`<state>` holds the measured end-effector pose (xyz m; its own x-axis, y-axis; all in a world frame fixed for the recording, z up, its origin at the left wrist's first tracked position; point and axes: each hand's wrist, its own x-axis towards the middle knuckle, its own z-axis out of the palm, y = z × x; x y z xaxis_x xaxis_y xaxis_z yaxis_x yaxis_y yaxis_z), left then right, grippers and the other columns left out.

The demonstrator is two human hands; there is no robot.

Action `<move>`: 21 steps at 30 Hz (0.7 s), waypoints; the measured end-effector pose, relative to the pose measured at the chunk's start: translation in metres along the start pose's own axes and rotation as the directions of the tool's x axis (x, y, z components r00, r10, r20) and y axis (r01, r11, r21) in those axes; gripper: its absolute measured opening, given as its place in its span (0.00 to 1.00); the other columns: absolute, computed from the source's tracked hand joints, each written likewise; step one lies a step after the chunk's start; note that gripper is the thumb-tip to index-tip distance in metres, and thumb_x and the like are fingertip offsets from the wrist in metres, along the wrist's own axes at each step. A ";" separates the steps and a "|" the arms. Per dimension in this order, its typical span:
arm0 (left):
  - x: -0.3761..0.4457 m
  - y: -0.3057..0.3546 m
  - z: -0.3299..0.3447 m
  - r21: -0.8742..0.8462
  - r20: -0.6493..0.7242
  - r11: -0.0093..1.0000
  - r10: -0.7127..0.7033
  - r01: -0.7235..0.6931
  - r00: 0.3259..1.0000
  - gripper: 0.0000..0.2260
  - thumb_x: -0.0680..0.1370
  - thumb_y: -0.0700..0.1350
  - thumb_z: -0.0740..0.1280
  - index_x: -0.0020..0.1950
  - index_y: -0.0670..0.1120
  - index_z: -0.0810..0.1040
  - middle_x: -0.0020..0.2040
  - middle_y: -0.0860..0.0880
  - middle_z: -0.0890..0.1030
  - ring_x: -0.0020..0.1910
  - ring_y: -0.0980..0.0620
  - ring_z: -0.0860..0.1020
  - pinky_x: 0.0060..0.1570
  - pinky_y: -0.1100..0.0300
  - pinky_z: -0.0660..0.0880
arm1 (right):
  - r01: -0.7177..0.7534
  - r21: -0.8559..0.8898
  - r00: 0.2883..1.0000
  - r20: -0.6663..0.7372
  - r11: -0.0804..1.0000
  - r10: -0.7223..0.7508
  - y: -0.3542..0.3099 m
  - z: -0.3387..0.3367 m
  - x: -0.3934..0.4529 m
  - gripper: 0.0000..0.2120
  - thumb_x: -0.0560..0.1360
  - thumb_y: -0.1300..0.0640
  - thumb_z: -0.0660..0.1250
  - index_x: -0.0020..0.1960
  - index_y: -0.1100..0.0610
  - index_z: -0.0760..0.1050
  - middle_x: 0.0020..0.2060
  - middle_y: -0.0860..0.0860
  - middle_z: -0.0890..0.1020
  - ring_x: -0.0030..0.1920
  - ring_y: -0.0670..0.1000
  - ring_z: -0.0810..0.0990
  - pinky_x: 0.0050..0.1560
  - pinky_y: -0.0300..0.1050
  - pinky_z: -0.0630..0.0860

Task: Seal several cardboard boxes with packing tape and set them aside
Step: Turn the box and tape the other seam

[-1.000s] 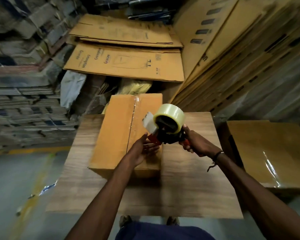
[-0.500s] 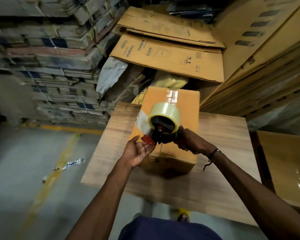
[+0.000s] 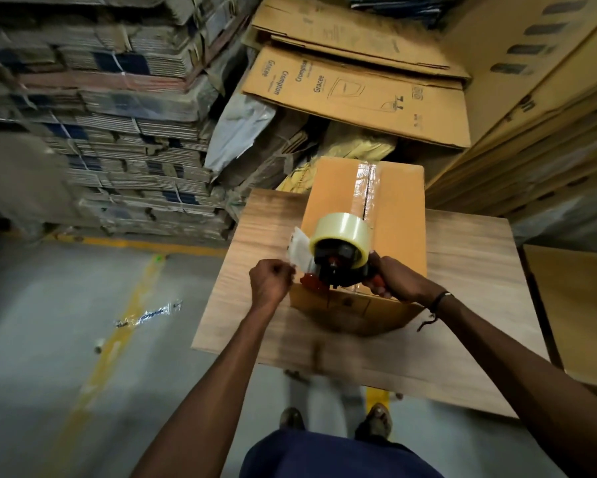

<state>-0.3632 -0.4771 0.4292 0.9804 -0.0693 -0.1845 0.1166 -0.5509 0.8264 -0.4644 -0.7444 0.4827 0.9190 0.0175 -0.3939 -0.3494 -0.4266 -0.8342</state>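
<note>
A brown cardboard box lies on a wooden table, its top seam covered by clear tape on the far half. Above the box's near end I hold a tape dispenser carrying a clear tape roll. My right hand grips its red handle. My left hand pinches the loose tape end at the dispenser's left side, over the table just left of the box.
Bundles of flattened cartons are stacked at the left. Flat printed boxes lean behind the table, and more cardboard sheets stand at the right. A taped box sits right of the table. Tape scrap lies on the floor.
My left hand turned from an open palm under the dispenser to pinching the loose tape end. The view swung left and the dispenser stayed over the box's near end.
</note>
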 end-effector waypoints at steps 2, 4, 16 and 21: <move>0.017 -0.034 -0.007 0.055 -0.052 0.998 -0.015 0.018 0.999 0.13 0.78 0.53 0.71 0.37 0.48 0.86 0.32 0.50 0.84 0.34 0.47 0.84 0.41 0.50 0.83 | -0.027 0.002 0.999 -0.022 1.000 0.027 0.009 -0.008 -0.008 0.47 0.70 0.16 0.43 0.40 0.58 0.76 0.29 0.52 0.74 0.29 0.50 0.68 0.31 0.38 0.67; 0.027 -0.057 -0.015 0.066 -0.073 0.998 -0.016 0.021 0.997 0.15 0.77 0.57 0.69 0.38 0.49 0.86 0.32 0.50 0.84 0.33 0.47 0.84 0.39 0.48 0.83 | -0.056 0.022 0.997 -0.047 0.998 0.057 0.026 -0.020 -0.016 0.47 0.71 0.17 0.45 0.40 0.60 0.76 0.29 0.53 0.72 0.29 0.50 0.66 0.30 0.39 0.65; 0.026 -0.049 -0.012 0.091 0.092 0.995 0.017 -0.025 0.996 0.14 0.79 0.42 0.69 0.36 0.54 0.86 0.31 0.55 0.84 0.33 0.53 0.84 0.42 0.50 0.84 | -0.130 0.016 0.988 -0.081 0.991 0.131 0.060 -0.022 -0.033 0.42 0.78 0.23 0.44 0.35 0.58 0.74 0.29 0.54 0.71 0.30 0.53 0.66 0.32 0.42 0.66; 0.034 -0.057 -0.008 0.097 0.114 0.995 0.005 -0.016 0.994 0.12 0.79 0.44 0.70 0.36 0.53 0.86 0.31 0.55 0.84 0.35 0.50 0.84 0.43 0.48 0.84 | -0.157 -0.026 0.984 -0.088 0.987 0.154 0.057 -0.016 -0.030 0.40 0.83 0.30 0.43 0.36 0.60 0.75 0.26 0.50 0.72 0.28 0.50 0.67 0.33 0.43 0.67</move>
<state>-0.3357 -0.4412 0.3799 0.9566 -0.1664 -0.2393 0.0844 -0.6278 0.7738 -0.5089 -0.7838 0.4530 0.8668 -0.1282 -0.4818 -0.4841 -0.4479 -0.7517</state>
